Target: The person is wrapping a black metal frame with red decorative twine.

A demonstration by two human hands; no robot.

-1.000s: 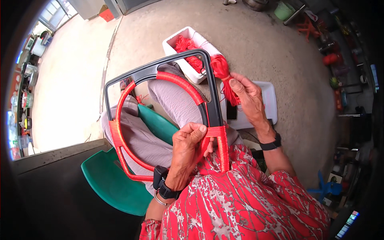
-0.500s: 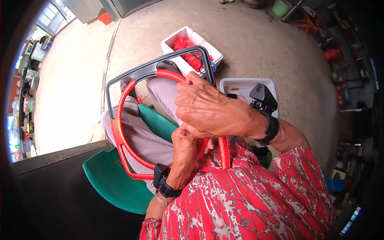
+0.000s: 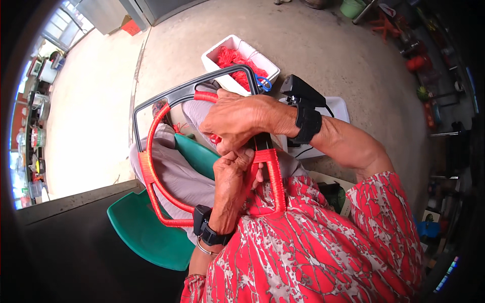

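Through the head camera I have my left hand pinched tight on the right side of the black frame, which lies over the lap, partly wrapped in red. My right hand is just above, its grip curled closed on red cord, mostly hidden. Beyond, a white box holds more cord beside blue-handled scissors.
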